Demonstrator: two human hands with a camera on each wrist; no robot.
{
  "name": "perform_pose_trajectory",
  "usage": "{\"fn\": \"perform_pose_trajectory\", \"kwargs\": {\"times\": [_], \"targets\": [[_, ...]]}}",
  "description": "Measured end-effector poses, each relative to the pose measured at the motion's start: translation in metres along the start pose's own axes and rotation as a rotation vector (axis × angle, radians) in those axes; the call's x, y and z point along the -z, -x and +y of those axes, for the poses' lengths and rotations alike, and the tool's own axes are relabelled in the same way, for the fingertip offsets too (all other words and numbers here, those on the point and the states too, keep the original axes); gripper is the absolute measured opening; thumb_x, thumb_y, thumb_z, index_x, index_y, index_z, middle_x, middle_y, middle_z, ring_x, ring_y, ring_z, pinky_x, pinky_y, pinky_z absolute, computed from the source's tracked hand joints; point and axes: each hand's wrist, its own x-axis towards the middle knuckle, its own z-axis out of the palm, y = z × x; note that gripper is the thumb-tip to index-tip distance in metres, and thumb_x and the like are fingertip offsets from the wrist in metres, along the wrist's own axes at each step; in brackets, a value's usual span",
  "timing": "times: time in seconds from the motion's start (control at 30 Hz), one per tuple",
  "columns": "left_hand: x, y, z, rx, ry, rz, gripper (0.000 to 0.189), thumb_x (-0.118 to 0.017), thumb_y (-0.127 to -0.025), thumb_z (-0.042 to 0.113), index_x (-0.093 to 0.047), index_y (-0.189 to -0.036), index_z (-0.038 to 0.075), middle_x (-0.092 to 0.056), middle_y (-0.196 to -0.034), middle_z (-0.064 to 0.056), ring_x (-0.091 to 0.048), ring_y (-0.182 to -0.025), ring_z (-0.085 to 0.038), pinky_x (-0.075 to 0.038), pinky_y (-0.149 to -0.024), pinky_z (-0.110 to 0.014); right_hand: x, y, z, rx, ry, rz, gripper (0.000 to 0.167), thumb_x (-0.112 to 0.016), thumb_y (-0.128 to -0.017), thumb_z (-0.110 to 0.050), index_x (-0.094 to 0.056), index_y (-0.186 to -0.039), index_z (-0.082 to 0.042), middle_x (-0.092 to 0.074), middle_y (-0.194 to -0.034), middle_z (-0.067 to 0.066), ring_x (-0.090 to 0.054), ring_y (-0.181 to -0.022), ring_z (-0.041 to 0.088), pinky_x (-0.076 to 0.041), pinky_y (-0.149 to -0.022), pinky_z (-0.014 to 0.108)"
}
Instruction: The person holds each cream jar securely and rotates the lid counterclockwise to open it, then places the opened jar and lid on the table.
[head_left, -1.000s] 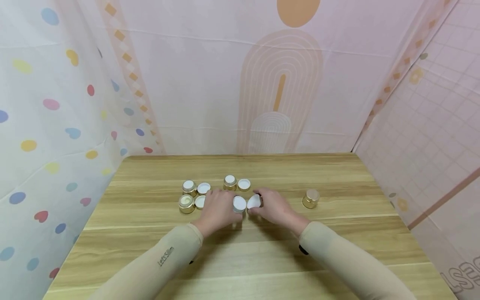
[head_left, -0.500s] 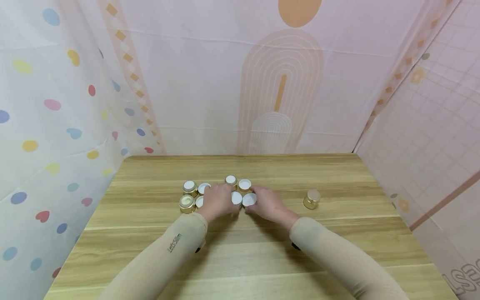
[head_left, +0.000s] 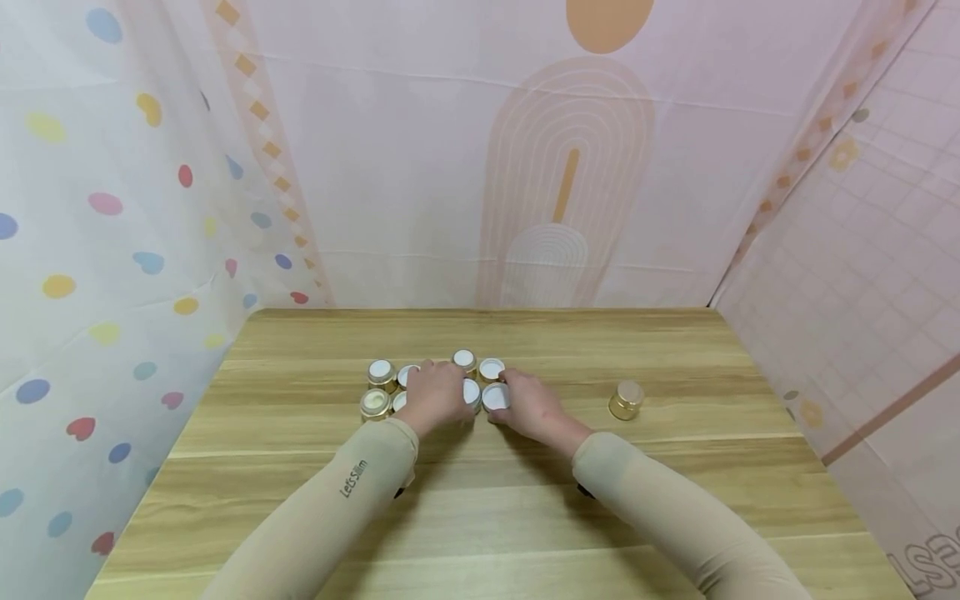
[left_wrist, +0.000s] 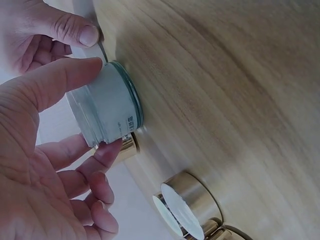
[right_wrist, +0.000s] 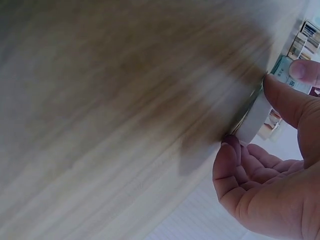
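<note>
My left hand (head_left: pixel 437 393) grips a small pale-green cream jar (left_wrist: pixel 110 102) between thumb and fingers. It stands upright on the table, a white disc across its mouth. Right beside it, my right hand (head_left: pixel 534 408) pinches a round white lid (head_left: pixel 496 397) by its edge; the lid lies with its white inside up. Just behind these are a gold jar (head_left: pixel 464 358) with a white disc on top and an upturned lid (head_left: pixel 492 369). Left of my left hand stand another gold jar with a white disc (head_left: pixel 381 372) and one showing pale cream (head_left: pixel 375 403).
Two more upturned lids, a rear one (head_left: pixel 407 375) and a front one (head_left: pixel 400 402), are partly covered by my left hand. A capped gold jar (head_left: pixel 626 400) stands apart on the right of the wooden table (head_left: pixel 480 525). Patterned cloth (head_left: pixel 405 183) hangs behind and at both sides.
Both hands have moved left and slightly away from me with the cream jar and lid, up close to the gold jar and its lid. The white lid, tilted earlier, now lies flat.
</note>
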Motion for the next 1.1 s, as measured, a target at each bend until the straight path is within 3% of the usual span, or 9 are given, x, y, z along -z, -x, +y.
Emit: {"fn": "perform_pose_trajectory", "kwargs": {"times": [0.27, 0.43, 0.57, 0.7, 0.87, 0.97, 1.1], "targets": [[0.001, 0.002, 0.001, -0.006, -0.002, -0.003, 0.049, -0.094, -0.071, 0.036, -0.075, -0.109, 0.014, -0.077, -0.115, -0.012, -0.063, -0.112, -0.037, -0.047, -0.100, -0.057, 0.000, 0.000, 0.002, 0.001, 0.004, 0.008, 0.064, -0.092, -0.086, -0.029, -0.063, -0.135, -0.001, -0.075, -0.127, 0.019, -0.073, -0.114, 0.033, -0.061, -0.093, 0.049], [0.002, 0.003, -0.001, -0.002, -0.008, -0.012, 0.064, -0.097, -0.068, 0.048, -0.074, -0.116, 0.013, -0.076, -0.120, -0.012, -0.063, -0.115, -0.038, -0.047, -0.102, -0.058, 0.001, 0.000, 0.003, 0.011, -0.010, 0.018, 0.060, -0.093, -0.084, -0.028, -0.064, -0.129, -0.002, -0.075, -0.121, 0.016, -0.073, -0.109, 0.030, -0.061, -0.091, 0.047], [0.006, 0.008, -0.005, -0.015, -0.005, 0.008, 0.069, -0.094, -0.073, 0.052, -0.072, -0.125, 0.012, -0.074, -0.126, -0.016, -0.062, -0.119, -0.040, -0.047, -0.102, -0.059, 0.003, 0.004, 0.006, 0.036, -0.059, 0.036, 0.060, -0.094, -0.083, -0.025, -0.064, -0.130, 0.000, -0.074, -0.117, 0.014, -0.073, -0.109, 0.030, -0.061, -0.092, 0.047], [0.010, 0.017, -0.008, -0.053, 0.001, 0.062, 0.068, -0.090, -0.080, 0.053, -0.071, -0.130, 0.011, -0.072, -0.131, -0.018, -0.061, -0.123, -0.042, -0.047, -0.103, -0.060, 0.010, 0.014, 0.010, 0.057, -0.097, 0.046, 0.068, -0.091, -0.086, -0.023, -0.060, -0.139, 0.004, -0.072, -0.130, 0.020, -0.071, -0.121, 0.036, -0.059, -0.102, 0.050], [0.011, 0.035, -0.009, -0.121, 0.073, 0.146, 0.060, -0.086, -0.086, 0.051, -0.072, -0.130, 0.012, -0.071, -0.138, -0.014, -0.059, -0.127, -0.040, -0.046, -0.106, -0.057, 0.021, 0.031, 0.018, 0.042, -0.093, 0.042, 0.072, -0.087, -0.090, -0.025, -0.056, -0.147, 0.004, -0.065, -0.146, 0.024, -0.063, -0.135, 0.041, -0.052, -0.114, 0.052], [0.008, 0.047, -0.010, -0.163, 0.103, 0.169, 0.056, -0.086, -0.087, 0.048, -0.074, -0.127, 0.012, -0.072, -0.135, -0.013, -0.060, -0.125, -0.038, -0.047, -0.104, -0.057, 0.029, 0.041, 0.025, 0.030, -0.098, 0.041, 0.071, -0.086, -0.091, -0.025, -0.055, -0.149, 0.003, -0.063, -0.148, 0.023, -0.065, -0.133, 0.040, -0.053, -0.112, 0.053], [-0.001, 0.059, -0.008, -0.237, 0.159, 0.181, 0.051, -0.087, -0.086, 0.044, -0.077, -0.121, 0.009, -0.076, -0.119, -0.012, -0.063, -0.118, -0.039, -0.048, -0.104, -0.057, 0.039, 0.058, 0.041, 0.030, -0.151, 0.060, 0.068, -0.085, -0.093, -0.021, -0.055, -0.149, 0.005, -0.063, -0.147, 0.024, -0.069, -0.125, 0.041, -0.058, -0.104, 0.052]]}}
